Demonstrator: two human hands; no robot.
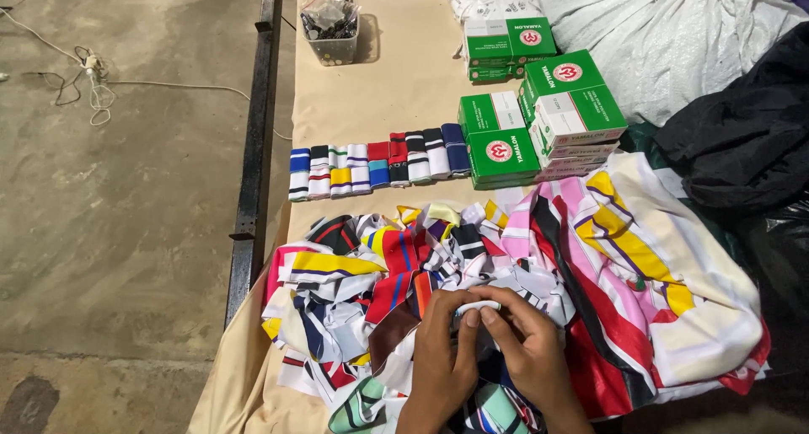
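Observation:
Both my hands meet low in the middle of the view over a heap of striped fabric collar strips (388, 274). My left hand (442, 354) and my right hand (527, 345) pinch the same small white strip (477, 306) between thumbs and fingers. The heap mixes red, blue, yellow, white and black pieces. A larger pile of pink, yellow and red striped cloth (657, 274) lies just to the right of my hands.
A row of folded striped strips (379, 166) lies farther up the beige table (396, 88). Green and white boxes (539, 114) stand stacked behind it, a clear tub of small parts (330, 29) beyond. White and black sacks (725, 88) lie at right; concrete floor and cable at left.

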